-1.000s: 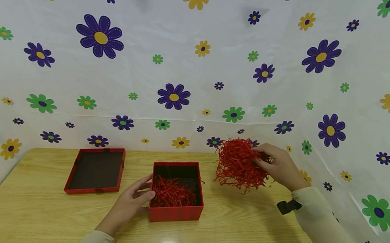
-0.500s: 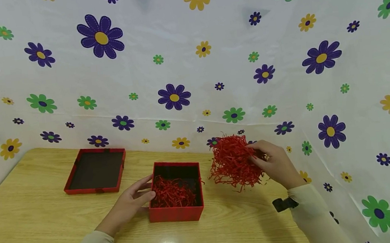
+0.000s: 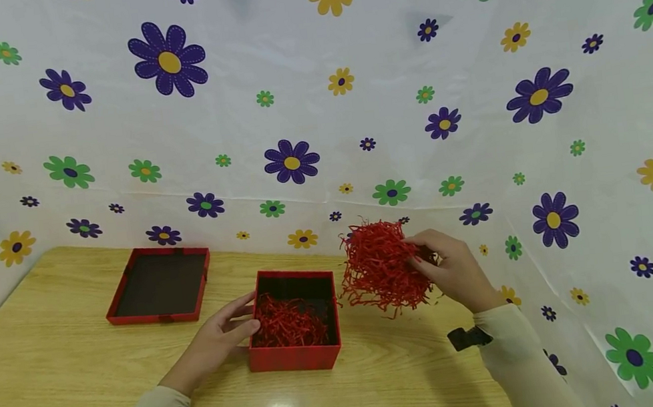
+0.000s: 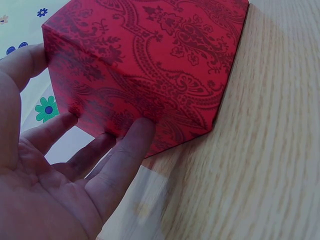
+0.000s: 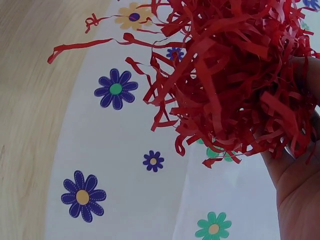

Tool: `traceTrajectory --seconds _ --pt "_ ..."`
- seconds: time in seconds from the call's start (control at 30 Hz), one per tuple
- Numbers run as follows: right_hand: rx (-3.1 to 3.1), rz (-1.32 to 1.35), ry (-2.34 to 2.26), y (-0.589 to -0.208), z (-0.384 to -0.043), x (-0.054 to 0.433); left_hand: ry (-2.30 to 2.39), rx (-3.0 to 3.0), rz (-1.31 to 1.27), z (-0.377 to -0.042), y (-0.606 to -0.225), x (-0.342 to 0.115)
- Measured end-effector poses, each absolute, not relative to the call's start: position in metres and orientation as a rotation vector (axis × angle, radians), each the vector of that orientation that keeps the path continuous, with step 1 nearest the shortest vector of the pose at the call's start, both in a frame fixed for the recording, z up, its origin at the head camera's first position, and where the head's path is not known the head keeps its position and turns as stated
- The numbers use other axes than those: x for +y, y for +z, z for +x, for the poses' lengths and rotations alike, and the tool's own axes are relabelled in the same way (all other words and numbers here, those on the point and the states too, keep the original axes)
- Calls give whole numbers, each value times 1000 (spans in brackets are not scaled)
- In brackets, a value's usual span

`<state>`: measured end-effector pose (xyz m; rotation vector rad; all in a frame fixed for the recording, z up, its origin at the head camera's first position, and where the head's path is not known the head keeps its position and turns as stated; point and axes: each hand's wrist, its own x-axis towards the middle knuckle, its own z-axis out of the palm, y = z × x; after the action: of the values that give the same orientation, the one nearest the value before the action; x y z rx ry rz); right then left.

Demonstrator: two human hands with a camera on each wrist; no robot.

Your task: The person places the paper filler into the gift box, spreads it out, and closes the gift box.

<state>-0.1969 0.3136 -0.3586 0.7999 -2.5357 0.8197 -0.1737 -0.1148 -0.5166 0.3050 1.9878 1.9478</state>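
My right hand (image 3: 451, 266) pinches a big loose tuft of red shredded paper (image 3: 382, 264), raised over the table to the right of an open red box (image 3: 296, 358). In the right wrist view the shredded paper (image 5: 235, 75) hides most of the fingertips, and single strands dangle from it. More red shredded paper (image 3: 292, 325) lies inside the dark-lined box. My left hand (image 3: 218, 340) rests against the box's left side. Seen from the left wrist, its fairly straight, spread fingers (image 4: 132, 150) touch the patterned outer wall (image 4: 150, 75).
The box's lid (image 3: 160, 283) lies with its dark inside up, at the back left of the wooden table (image 3: 49, 369). A white cloth with printed flowers (image 3: 232, 120) hangs behind the table and along its right side. A strand sticks out over the box's right rim.
My right hand has moved left and slightly up with the shredded paper, closer to the box. My left hand, the box and the lid have stayed in place.
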Motion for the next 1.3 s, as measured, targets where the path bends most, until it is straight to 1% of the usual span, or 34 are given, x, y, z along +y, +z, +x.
traceTrajectory --seconds 0.77,1.07,1.3 --pt "-2516 925 822 -350 -204 273 1948 1994 292 -174 -515 -114" --pt "-2562 956 847 -356 -204 251 1939 2010 281 -173 -516 -115" --pt "-2604 1022 824 -366 -208 230 1943 2004 320 -173 -514 -117"
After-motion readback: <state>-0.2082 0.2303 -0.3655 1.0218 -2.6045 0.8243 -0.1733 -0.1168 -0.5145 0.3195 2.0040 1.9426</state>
